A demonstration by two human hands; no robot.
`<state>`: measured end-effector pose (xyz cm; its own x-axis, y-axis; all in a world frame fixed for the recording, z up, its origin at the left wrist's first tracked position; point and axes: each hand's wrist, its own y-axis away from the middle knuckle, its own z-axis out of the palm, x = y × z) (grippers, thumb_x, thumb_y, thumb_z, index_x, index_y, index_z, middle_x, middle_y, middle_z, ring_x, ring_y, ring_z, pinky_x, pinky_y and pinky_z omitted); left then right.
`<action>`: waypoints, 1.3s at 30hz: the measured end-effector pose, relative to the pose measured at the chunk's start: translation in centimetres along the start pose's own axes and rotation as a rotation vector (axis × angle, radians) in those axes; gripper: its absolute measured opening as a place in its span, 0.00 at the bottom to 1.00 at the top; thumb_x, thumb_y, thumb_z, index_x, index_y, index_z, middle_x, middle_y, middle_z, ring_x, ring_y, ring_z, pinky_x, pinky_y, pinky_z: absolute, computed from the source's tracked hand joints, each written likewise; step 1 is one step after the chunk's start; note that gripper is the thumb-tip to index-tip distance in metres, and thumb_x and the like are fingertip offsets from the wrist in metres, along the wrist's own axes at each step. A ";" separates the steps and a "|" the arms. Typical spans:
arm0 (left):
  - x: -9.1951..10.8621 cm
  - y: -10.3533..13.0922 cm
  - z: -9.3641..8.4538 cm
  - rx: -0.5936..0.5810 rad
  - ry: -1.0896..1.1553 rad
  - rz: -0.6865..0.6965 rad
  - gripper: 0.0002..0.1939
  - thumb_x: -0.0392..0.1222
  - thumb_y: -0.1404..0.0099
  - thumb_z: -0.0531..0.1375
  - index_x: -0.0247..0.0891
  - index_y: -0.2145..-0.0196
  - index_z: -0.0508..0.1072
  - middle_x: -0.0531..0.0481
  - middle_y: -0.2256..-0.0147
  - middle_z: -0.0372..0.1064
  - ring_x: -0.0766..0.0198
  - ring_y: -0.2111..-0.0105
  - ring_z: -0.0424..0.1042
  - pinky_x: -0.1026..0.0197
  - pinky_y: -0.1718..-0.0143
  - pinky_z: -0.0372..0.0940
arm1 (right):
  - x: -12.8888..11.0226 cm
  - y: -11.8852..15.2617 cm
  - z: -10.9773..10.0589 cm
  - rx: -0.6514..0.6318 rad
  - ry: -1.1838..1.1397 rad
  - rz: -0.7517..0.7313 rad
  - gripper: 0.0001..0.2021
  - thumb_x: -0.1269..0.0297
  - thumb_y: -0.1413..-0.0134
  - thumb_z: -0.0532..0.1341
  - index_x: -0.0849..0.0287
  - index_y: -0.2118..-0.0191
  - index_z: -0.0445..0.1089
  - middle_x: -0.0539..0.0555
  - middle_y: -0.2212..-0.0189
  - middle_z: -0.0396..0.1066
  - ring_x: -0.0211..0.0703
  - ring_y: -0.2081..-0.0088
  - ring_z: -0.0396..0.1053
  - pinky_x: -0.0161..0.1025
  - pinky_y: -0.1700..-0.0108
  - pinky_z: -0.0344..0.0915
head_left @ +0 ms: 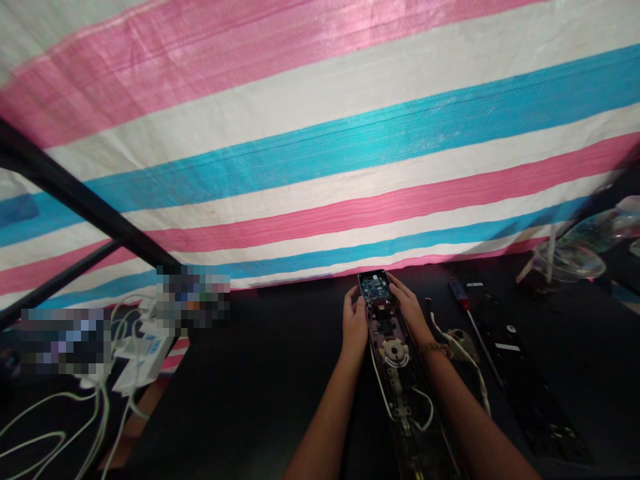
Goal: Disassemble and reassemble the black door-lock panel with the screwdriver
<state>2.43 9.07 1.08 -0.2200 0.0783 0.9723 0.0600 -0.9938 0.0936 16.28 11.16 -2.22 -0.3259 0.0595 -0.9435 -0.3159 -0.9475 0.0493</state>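
Nearest, a long opened electronic device (386, 327) runs up between the two forearms above the black table (240, 380), its near end dark and hard to read. A thin white wire (427, 408) loops over its lower part, and another pale strand follows its left edge. Further up the casing sits a round metal disc (394, 351), and at the far end is a blue-green circuit board (376, 287), lying exposed between the hands. The left hand (355, 323) holds the device's left edge beside the board, its thumb near the rim; the right hand (407, 303) holds the opposite edge, its fingers curled narrowly along the side, a beaded bracelet (434, 348) at the wrist. Right of that arm a pale cable (481, 380) curves across the table, and next to it a screwdriver (479, 333) with a blue and red handle lies slantwise, its shaft pointing back toward the person. Just beyond it to the right rests a long black panel (530, 380). Over on the left, white cables (103, 427) tangle near a white box (150, 353). Clear plastic containers (570, 261) stand at the far right, a black pole (90, 200) slants at the left, and behind everything hangs a pink, white and blue striped tarpaulin (320, 160)
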 end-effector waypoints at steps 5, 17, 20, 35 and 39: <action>-0.2 -0.4 -0.2 -0.001 0.008 -0.007 0.20 0.41 0.35 0.59 0.33 0.46 0.70 0.40 0.56 0.78 0.57 0.58 0.77 0.58 0.56 0.71 | 0.0 0.0 0.0 0.007 -0.004 -0.008 0.28 0.49 0.54 0.70 0.56 0.48 0.77 0.57 0.46 0.75 0.57 0.42 0.70 0.53 0.37 0.63; -2.0 -1.0 -0.3 -0.066 0.027 0.063 0.26 0.43 0.41 0.66 0.36 0.45 0.74 0.39 0.45 0.73 0.48 0.44 0.71 0.47 0.39 0.62 | 0.5 0.0 -0.1 0.032 0.037 0.031 0.26 0.51 0.56 0.70 0.60 0.51 0.79 0.59 0.56 0.81 0.56 0.54 0.77 0.53 0.49 0.72; -1.8 -1.0 -0.5 -0.079 -0.010 0.085 0.22 0.42 0.39 0.65 0.36 0.47 0.77 0.40 0.45 0.73 0.49 0.42 0.70 0.47 0.37 0.59 | 0.5 0.0 0.0 0.057 0.113 -0.041 0.24 0.51 0.56 0.69 0.60 0.54 0.80 0.60 0.53 0.79 0.57 0.50 0.75 0.53 0.45 0.70; -1.7 -0.9 -0.7 0.073 -0.082 0.081 0.20 0.47 0.34 0.62 0.32 0.50 0.77 0.36 0.49 0.76 0.50 0.46 0.74 0.49 0.41 0.64 | -0.3 0.5 0.3 0.059 0.151 -0.092 0.20 0.54 0.53 0.65 0.62 0.57 0.81 0.60 0.59 0.81 0.55 0.56 0.77 0.50 0.50 0.71; -1.3 -0.5 -0.6 0.015 -0.027 0.107 0.21 0.46 0.37 0.65 0.32 0.50 0.76 0.35 0.49 0.75 0.50 0.48 0.75 0.48 0.43 0.66 | -0.5 0.6 0.6 0.105 0.103 -0.093 0.23 0.54 0.56 0.66 0.62 0.54 0.79 0.60 0.55 0.80 0.53 0.54 0.76 0.47 0.49 0.70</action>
<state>2.12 9.46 -0.33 -0.1855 -0.0258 0.9823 0.0962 -0.9953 -0.0080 15.73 10.78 -1.53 -0.1998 0.1077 -0.9739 -0.4334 -0.9011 -0.0107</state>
